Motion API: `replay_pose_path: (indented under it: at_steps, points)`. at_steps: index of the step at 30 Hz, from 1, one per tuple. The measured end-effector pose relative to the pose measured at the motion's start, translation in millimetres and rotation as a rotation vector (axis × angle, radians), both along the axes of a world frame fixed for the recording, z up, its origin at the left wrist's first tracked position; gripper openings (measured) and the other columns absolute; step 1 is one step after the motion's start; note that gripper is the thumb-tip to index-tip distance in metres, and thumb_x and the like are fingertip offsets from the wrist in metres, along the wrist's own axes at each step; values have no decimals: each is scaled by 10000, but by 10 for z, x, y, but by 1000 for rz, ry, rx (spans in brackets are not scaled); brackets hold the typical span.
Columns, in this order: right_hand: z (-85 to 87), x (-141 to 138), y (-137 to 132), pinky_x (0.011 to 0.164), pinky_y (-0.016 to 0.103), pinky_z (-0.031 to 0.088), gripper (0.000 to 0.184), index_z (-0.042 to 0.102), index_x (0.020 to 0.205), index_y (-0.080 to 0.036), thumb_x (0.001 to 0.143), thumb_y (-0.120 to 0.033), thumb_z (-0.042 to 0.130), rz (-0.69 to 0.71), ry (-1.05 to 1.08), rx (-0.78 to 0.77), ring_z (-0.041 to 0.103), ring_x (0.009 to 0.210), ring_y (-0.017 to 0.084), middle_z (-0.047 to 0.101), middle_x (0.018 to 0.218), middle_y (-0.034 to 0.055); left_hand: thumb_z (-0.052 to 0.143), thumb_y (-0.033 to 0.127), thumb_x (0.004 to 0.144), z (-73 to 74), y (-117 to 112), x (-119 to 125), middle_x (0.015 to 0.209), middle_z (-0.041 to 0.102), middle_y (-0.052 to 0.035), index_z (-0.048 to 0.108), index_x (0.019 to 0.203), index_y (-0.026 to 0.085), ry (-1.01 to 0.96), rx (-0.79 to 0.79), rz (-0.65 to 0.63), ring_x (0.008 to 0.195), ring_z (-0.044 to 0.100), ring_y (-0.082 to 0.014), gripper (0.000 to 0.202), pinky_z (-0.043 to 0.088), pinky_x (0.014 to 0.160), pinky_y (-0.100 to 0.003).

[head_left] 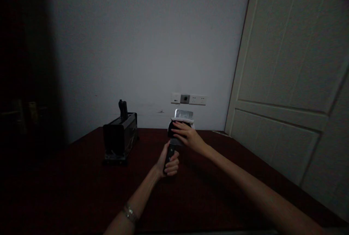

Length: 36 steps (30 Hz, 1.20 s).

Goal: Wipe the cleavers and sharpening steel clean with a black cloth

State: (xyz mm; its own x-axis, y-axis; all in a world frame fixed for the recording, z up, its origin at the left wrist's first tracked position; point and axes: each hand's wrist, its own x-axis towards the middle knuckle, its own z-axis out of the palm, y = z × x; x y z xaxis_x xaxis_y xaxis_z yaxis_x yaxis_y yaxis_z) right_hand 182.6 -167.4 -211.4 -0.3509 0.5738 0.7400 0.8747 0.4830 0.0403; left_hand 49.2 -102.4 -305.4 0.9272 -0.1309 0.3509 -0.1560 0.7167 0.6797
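Note:
A cleaver [184, 114] with a wide metal blade and a dark riveted handle is held up over the table, blade pointing away from me. My left hand [172, 167] is closed around its handle. Across the middle of the blade lies a black cloth [171, 129] with a white edge, folded about it. My right hand [188, 135] presses this cloth against the blade, fingers pointing left; part of the cloth is hidden behind them. The blade's end shows beyond the cloth, and a strip of it shows near the handle.
A dark knife block [120, 137] with black handles [123, 108] sticking up stands to the left on the dark red table [89, 191]. Behind are a pale wall with sockets [197, 100] and, at right, a white panelled door [283, 118]. The light is dim.

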Motion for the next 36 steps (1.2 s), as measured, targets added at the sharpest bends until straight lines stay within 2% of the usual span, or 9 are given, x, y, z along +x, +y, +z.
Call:
replay_pose_path:
  at_steps: [4, 6, 8, 13, 16, 21, 25, 31, 36]
  points:
    - [315, 257, 209, 1004, 443, 343, 278, 621, 1063, -244, 797, -278, 545, -106, 151, 126, 442, 1183, 223, 519, 1246, 70, 163, 638, 816, 8, -30, 0, 283, 292, 48, 401, 471, 165, 43, 26, -28, 200, 198, -61, 632, 248, 244, -168]
    - [350, 330, 269, 997, 438, 351, 274, 629, 1051, -239, 792, -280, 550, -145, 206, 152, 445, 1181, 227, 522, 1243, 73, 166, 634, 818, -8, -37, 10, 286, 291, 50, 397, 472, 165, 53, 23, -34, 199, 197, -61, 627, 244, 242, -168]
    - [256, 328, 261, 1001, 435, 346, 277, 625, 1057, -235, 795, -277, 544, -157, 235, 150, 434, 1190, 225, 510, 1254, 73, 174, 626, 821, -33, -33, 26, 289, 297, 51, 396, 473, 164, 50, 10, -35, 199, 196, -58, 620, 241, 240, -166]
    - [-226, 131, 28, 1017, 443, 319, 287, 604, 1086, -249, 810, -264, 527, -58, 175, 6, 427, 1196, 213, 501, 1266, 70, 192, 614, 826, -74, 10, 46, 295, 301, 51, 389, 470, 162, 11, -49, 16, 206, 193, -52, 608, 235, 238, -160]
    - [-361, 53, -111, 1012, 460, 320, 286, 603, 1085, -257, 809, -253, 530, 7, 148, -66, 423, 1199, 216, 508, 1262, 69, 197, 617, 824, -66, 22, 39, 295, 307, 49, 396, 472, 160, 13, -48, 31, 210, 204, -53, 610, 238, 242, -160]
    - [-225, 39, -190, 965, 430, 385, 211, 655, 972, -239, 777, -242, 574, 73, 137, -88, 467, 1153, 214, 570, 1182, 78, 205, 632, 814, -19, -1, 27, 286, 310, 43, 404, 464, 160, 31, -2, -7, 206, 217, -57, 621, 246, 246, -168]
    - [-135, 2, -184, 902, 410, 427, 156, 652, 894, -234, 744, -224, 610, 60, 122, -54, 513, 1061, 207, 570, 1097, 71, 191, 627, 818, 9, -11, 26, 286, 316, 38, 399, 465, 163, 53, 28, -8, 210, 231, -65, 620, 252, 248, -173]
    - [-152, -48, -88, 858, 406, 425, 154, 623, 858, -214, 712, -255, 645, -4, 113, -6, 510, 993, 204, 551, 1012, 62, 288, 625, 804, -99, 31, 72, 297, 319, 56, 403, 509, 160, 11, 24, -1, 208, 204, -51, 563, 251, 245, -155]
    - [-27, -43, -93, 879, 404, 407, 176, 602, 907, -215, 737, -253, 619, 38, 12, -104, 487, 1031, 194, 525, 1082, 63, 271, 623, 808, -110, 38, 54, 298, 301, 64, 400, 510, 161, -15, -9, 22, 204, 182, -48, 565, 247, 238, -155]
